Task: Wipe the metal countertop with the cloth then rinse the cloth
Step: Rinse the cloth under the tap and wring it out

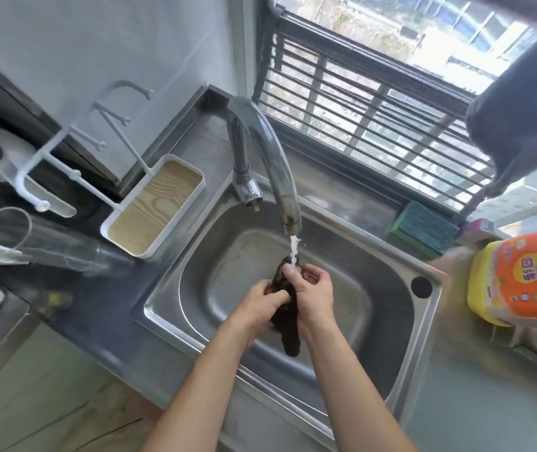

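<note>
At a steel sink (pixel 400 363) set in a metal bench (pixel 104 324), both hands' fingers (pixel 275 296) gripped a dark cloth (pixel 288 334) under the running faucet (pixel 280 177); rinsing appeared underway, wiping apparently finished.

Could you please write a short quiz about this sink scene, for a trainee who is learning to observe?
1. True or false: water runs from the faucet onto the dark cloth.
2. Which hand holds the cloth: A) only the left hand, B) only the right hand, C) both?
3. Fill in: the green sponge lies on the ledge behind the ____.

Key
1. True.
2. C.
3. Sink.
</note>
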Available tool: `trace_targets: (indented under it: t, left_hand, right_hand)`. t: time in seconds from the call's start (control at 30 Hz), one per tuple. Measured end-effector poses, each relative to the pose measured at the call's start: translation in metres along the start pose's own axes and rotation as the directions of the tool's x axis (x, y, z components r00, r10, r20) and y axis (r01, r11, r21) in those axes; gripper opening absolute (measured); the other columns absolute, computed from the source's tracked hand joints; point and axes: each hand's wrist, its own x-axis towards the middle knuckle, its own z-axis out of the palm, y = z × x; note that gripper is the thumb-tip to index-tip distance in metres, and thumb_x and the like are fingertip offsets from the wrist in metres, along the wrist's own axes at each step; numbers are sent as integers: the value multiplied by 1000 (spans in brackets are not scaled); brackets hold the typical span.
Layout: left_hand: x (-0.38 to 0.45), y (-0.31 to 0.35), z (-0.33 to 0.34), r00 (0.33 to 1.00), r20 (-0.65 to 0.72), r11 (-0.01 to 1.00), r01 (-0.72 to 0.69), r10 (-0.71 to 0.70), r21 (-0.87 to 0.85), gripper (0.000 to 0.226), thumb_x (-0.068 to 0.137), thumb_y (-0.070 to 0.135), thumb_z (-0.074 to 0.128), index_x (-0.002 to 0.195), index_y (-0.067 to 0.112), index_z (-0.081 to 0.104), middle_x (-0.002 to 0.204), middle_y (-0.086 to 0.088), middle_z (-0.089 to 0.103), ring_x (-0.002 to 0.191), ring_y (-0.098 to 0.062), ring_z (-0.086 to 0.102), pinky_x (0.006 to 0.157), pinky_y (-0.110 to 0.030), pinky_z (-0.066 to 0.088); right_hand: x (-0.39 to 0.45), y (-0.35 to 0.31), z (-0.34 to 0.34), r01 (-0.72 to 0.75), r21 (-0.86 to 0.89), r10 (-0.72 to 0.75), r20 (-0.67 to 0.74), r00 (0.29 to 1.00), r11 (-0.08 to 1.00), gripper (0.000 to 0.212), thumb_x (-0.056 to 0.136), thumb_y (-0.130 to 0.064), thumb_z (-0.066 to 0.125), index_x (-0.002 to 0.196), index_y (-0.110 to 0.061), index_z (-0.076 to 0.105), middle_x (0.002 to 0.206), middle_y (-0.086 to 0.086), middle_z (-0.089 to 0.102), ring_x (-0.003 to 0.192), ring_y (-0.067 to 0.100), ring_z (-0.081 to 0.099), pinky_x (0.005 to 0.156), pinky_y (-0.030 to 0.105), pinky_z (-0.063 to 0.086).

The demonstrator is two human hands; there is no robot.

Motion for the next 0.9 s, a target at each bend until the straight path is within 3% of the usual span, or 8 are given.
trace_targets:
  t: [0.13, 0.23, 0.37, 0.53, 0.6, 0.7, 0.8, 0.9]
  left_hand:
    - [10, -1, -3, 979, -201, 999, -32, 24, -36, 27, 84, 35, 55, 85, 16, 74, 86, -12, 76, 87, -34, 72, 79, -54, 60]
    - [15, -4, -5, 964, -265, 986, -31, -13, -161, 29, 95, 27, 52, 82, 16, 76, 86, -14, 76, 87, -34, 71, 80, -54, 61]
    - [26, -1, -7, 905, -398, 938, 1, -148, -347, 26, 96, 15, 45, 79, 13, 65, 95, -17, 70, 84, -31, 65, 91, -50, 57]
    - [30, 3, 0, 991, -97, 959, 64, -94, -274, 52, 95, 58, 51, 100, 12, 74, 99, -9, 77, 92, -26, 74, 90, -47, 59]
    - [34, 2, 5, 995, -95, 988, -23, 9, -152, 45, 89, 53, 65, 108, 14, 75, 96, -4, 78, 91, -21, 75, 88, -42, 60]
    - [42, -4, 5, 948, -298, 991, -130, 115, -29, 37, 86, 49, 62, 97, 17, 75, 91, -1, 78, 91, -21, 73, 90, -41, 58]
    - [42, -5, 3, 913, -406, 978, -123, 46, -166, 28, 101, 35, 51, 106, 15, 70, 106, -4, 73, 100, -21, 66, 90, -30, 48]
    - [42, -6, 3, 899, -438, 951, -155, 23, -268, 28, 105, 26, 42, 122, 15, 62, 121, -5, 66, 109, -22, 61, 96, -30, 44]
  right_hand:
    - [-2, -4, -9, -19, -325, 56, 105, 993, 945, 48, 76, -38, 89, 110, -14, 66, 99, 3, 77, 88, 17, 74, 75, 35, 60]
    - [-5, -5, -18, -10, -430, 146, 283, 948, 903, 20, 87, -21, 79, 105, -16, 72, 95, 5, 80, 84, 18, 75, 72, 31, 60]
    - [-1, -2, -20, 92, -492, 30, 235, 971, 866, 13, 86, -26, 69, 91, -16, 77, 85, 0, 80, 87, 23, 76, 87, 45, 62]
    - [0, -10, -22, 248, -608, -91, 278, 956, 754, 16, 82, -20, 56, 85, -21, 72, 78, -4, 76, 82, 19, 70, 76, 34, 54]
    - [-1, -14, -22, 293, -599, -77, 359, 930, 745, 20, 81, -26, 56, 88, -26, 74, 80, -6, 77, 84, 16, 72, 78, 34, 56]
    - [3, -21, -25, 198, -536, -83, 231, 969, 821, 21, 83, -30, 57, 86, -27, 78, 79, -7, 78, 86, 19, 73, 81, 36, 56]
    - [3, -35, -28, 124, -470, -151, -20, 988, 874, 26, 83, -34, 54, 64, -18, 64, 65, -5, 65, 75, 26, 58, 73, 38, 46]
    - [-6, -43, -20, 49, -294, -72, -67, 995, 955, 23, 76, -27, 48, 54, -22, 45, 65, -2, 50, 70, 21, 44, 69, 35, 36]
